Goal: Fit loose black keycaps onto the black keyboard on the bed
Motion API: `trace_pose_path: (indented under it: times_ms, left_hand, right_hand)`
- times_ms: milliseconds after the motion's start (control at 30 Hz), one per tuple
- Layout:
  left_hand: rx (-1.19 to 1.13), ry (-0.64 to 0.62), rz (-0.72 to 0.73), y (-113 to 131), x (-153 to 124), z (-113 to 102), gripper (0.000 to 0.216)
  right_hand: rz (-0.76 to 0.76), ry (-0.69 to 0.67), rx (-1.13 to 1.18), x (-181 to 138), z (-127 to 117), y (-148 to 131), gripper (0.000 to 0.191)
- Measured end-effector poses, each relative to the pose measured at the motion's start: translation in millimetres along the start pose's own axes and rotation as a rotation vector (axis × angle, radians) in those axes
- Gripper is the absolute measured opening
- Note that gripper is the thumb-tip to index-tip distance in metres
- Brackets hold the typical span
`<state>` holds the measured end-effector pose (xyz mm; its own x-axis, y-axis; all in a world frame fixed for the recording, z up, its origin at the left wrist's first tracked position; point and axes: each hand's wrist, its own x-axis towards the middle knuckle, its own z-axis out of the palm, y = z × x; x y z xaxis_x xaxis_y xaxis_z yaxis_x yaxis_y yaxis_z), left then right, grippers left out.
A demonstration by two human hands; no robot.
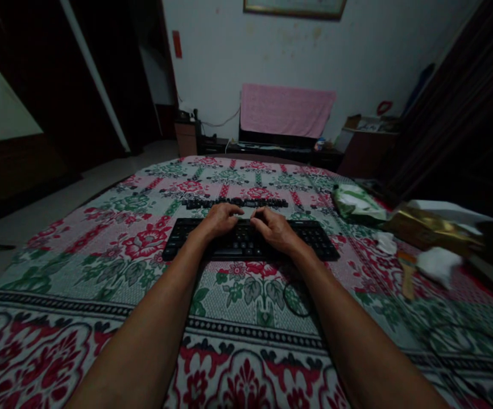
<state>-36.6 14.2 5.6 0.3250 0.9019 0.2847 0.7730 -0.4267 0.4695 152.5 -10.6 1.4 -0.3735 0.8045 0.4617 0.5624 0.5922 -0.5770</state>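
There it lay: the long black plastic keyboard [238, 250], flat on the red-and-green flowered tablecloth [144, 284], apparently squared up for both hands' reach. Over it, the left hand [220, 220] curled loosely, the right hand [273, 228] nearly pinched — whether either gripped anything, impossible to tell. Beyond it, small black pieces [237, 203] blurred into shadow.

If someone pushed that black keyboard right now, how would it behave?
The black keyboard would likely stay stiff, its long body looking straight. Lying flat on the floral tablecloth, it seems unlikely to tip. Pushed away, it might scatter the small black pieces beyond it.
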Motion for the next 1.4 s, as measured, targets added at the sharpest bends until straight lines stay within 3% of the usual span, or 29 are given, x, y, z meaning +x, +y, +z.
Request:
trace_pose_path:
  times_ms: [333,567,833,1400]
  left_hand:
    - [-0.496,-0.068,0.003,3,7,15,0.034]
    - [-0.636,-0.178,-0.016,18,0,-1,0.045]
    - [-0.482,0.048,0.054,21,7,16,0.03]
    - [-0.373,0.133,0.089,34,5,19,0.026]
  right_hand:
    - [-0.01,0.011,0.036,-1,7,5,0.022]
    - [-0.01,0.012,0.006,1,6,6,0.025]
    - [-0.009,-0.021,-0.08,1,5,17,0.016]
    - [-0.059,-0.023,-0.123,2,4,23,0.02]
